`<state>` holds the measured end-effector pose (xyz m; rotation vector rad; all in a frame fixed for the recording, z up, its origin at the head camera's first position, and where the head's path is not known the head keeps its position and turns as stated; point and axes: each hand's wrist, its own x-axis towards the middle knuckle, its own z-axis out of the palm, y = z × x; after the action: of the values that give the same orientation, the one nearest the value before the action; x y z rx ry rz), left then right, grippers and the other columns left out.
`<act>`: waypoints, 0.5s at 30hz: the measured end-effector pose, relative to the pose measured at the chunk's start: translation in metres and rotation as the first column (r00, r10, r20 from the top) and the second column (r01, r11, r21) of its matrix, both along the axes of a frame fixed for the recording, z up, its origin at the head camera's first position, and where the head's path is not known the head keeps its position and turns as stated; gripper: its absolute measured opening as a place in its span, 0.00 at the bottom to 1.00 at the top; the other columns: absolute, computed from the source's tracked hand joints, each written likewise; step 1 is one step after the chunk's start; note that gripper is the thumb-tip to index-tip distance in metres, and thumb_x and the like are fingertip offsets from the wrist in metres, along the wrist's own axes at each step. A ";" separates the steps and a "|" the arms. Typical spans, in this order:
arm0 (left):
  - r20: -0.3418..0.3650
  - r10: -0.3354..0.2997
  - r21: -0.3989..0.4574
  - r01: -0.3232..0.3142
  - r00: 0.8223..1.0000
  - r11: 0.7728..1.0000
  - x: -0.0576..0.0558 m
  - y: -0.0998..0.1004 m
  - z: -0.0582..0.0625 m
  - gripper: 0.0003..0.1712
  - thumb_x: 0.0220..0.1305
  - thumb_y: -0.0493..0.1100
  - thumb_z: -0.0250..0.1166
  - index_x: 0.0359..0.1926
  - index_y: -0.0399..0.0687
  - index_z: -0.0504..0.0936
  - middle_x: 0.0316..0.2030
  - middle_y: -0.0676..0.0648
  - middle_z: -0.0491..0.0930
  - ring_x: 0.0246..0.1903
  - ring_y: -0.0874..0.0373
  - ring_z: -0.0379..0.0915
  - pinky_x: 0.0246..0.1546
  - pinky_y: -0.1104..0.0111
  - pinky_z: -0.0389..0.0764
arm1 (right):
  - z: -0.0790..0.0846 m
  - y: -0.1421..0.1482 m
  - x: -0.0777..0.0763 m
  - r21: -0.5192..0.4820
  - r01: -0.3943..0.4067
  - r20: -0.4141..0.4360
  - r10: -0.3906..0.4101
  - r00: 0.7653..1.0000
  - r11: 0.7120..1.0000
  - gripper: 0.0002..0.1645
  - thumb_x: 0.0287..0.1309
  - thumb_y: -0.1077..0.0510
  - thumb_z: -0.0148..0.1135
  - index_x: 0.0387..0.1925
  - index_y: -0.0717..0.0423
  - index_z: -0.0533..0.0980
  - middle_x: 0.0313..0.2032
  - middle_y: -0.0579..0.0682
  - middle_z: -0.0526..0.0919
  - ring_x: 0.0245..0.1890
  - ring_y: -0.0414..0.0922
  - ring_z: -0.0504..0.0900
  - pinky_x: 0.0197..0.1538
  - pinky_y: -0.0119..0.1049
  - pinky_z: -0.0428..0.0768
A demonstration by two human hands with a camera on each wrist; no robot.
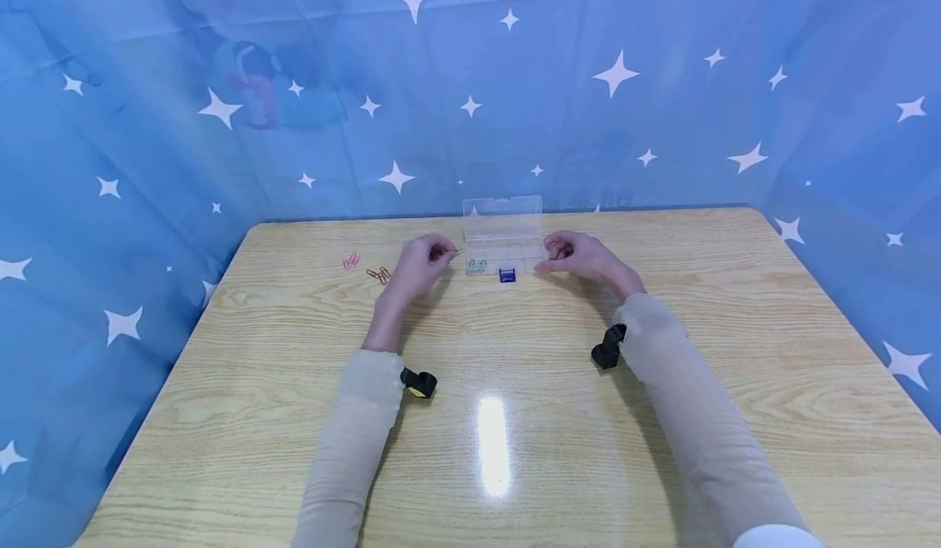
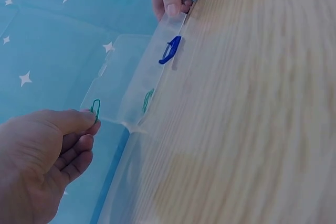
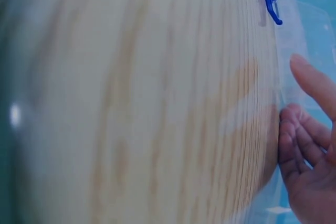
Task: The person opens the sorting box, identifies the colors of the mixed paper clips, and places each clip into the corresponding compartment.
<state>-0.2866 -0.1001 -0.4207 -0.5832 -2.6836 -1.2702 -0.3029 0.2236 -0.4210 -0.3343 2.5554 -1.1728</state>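
Note:
At the back of the table is a clear plastic box with compartments, its lid raised behind it. A blue latch is at its front edge. Green paperclips lie in the front left compartment. My left hand, just left of the box, pinches a green paperclip between thumb and index finger. My right hand holds the box by its right end, thumb at the front corner and the other fingers curled against the side.
To the left of the left hand lie pink paperclips and orange-brown paperclips. The blue star-patterned curtain hangs close behind the raised lid. A black wrist camera sticks out from the right sleeve and another from the left.

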 end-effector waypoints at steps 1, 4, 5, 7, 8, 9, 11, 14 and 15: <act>0.002 -0.004 0.003 0.004 1.000 1.000 -0.001 0.002 0.000 0.07 0.70 0.34 0.63 0.44 0.35 0.85 0.39 0.40 0.84 0.38 0.51 0.78 0.41 0.64 0.80 | 0.000 0.000 0.000 0.002 0.000 -0.003 0.000 1.000 1.000 0.42 0.58 0.45 0.74 0.65 0.61 0.69 0.45 0.54 0.76 0.43 0.48 0.72 0.50 0.40 0.71; 0.011 -0.012 0.008 0.012 1.000 1.000 -0.002 0.009 0.000 0.07 0.70 0.32 0.63 0.45 0.34 0.84 0.39 0.40 0.84 0.39 0.50 0.79 0.43 0.64 0.80 | 0.000 0.001 -0.001 0.006 -0.006 -0.008 0.006 1.000 1.000 0.41 0.57 0.45 0.74 0.65 0.61 0.69 0.45 0.55 0.76 0.44 0.48 0.72 0.52 0.41 0.71; 0.014 -0.013 0.007 0.013 1.000 1.000 -0.002 0.011 0.000 0.07 0.70 0.32 0.63 0.45 0.34 0.84 0.40 0.40 0.84 0.39 0.50 0.79 0.44 0.64 0.81 | 0.000 0.002 -0.001 0.000 -0.007 -0.007 0.007 1.000 1.000 0.41 0.58 0.45 0.74 0.64 0.61 0.69 0.45 0.55 0.76 0.44 0.49 0.72 0.52 0.42 0.71; 0.016 -0.015 0.002 0.015 1.000 1.000 -0.003 0.015 -0.001 0.07 0.70 0.32 0.63 0.46 0.34 0.84 0.40 0.40 0.84 0.40 0.51 0.79 0.44 0.64 0.81 | 0.000 0.002 -0.001 -0.004 -0.013 -0.005 0.013 1.000 1.000 0.41 0.58 0.45 0.74 0.64 0.62 0.69 0.46 0.55 0.75 0.44 0.49 0.72 0.54 0.42 0.71; 0.019 -0.016 -0.001 0.016 1.000 1.000 -0.003 0.017 -0.001 0.07 0.70 0.32 0.63 0.46 0.35 0.85 0.40 0.41 0.83 0.40 0.51 0.78 0.44 0.64 0.81 | 0.000 0.002 -0.002 -0.005 -0.015 -0.005 0.015 1.000 1.000 0.41 0.58 0.45 0.74 0.64 0.62 0.69 0.46 0.56 0.75 0.44 0.49 0.72 0.54 0.43 0.70; 0.019 -0.018 -0.004 0.018 1.000 1.000 -0.003 0.018 -0.002 0.07 0.70 0.32 0.63 0.46 0.35 0.85 0.40 0.41 0.83 0.40 0.51 0.78 0.44 0.64 0.80 | 0.000 0.002 -0.002 -0.003 -0.016 -0.005 0.016 1.000 1.000 0.41 0.58 0.45 0.74 0.64 0.62 0.69 0.46 0.56 0.76 0.45 0.49 0.72 0.54 0.43 0.70; 0.019 -0.021 -0.008 0.021 1.000 1.000 -0.004 0.021 -0.002 0.07 0.70 0.32 0.63 0.46 0.36 0.85 0.40 0.41 0.83 0.40 0.51 0.78 0.44 0.64 0.80 | 0.000 0.001 -0.001 -0.002 -0.016 -0.005 0.016 1.000 1.000 0.41 0.58 0.45 0.74 0.64 0.62 0.69 0.46 0.56 0.76 0.44 0.49 0.72 0.54 0.43 0.70; 0.013 -0.023 -0.008 0.023 1.000 1.000 -0.005 0.024 -0.003 0.07 0.70 0.31 0.63 0.45 0.36 0.85 0.40 0.41 0.83 0.39 0.52 0.78 0.44 0.64 0.80 | 0.000 0.001 -0.001 0.006 -0.014 -0.011 0.014 1.000 1.000 0.39 0.59 0.46 0.74 0.64 0.62 0.69 0.46 0.55 0.76 0.44 0.49 0.72 0.53 0.43 0.71; 0.011 -0.022 -0.010 0.022 1.000 1.000 -0.005 0.025 -0.003 0.06 0.69 0.31 0.63 0.44 0.36 0.85 0.40 0.42 0.83 0.39 0.52 0.78 0.44 0.64 0.80 | -0.001 0.001 -0.001 0.006 -0.012 -0.014 0.013 1.000 1.000 0.39 0.59 0.47 0.74 0.64 0.61 0.69 0.45 0.55 0.76 0.43 0.49 0.72 0.53 0.42 0.71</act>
<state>-0.2915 -0.0748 -0.4239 -0.6101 -2.7012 -1.2701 -0.3042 0.2244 -0.4217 -0.3575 2.5644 -1.1618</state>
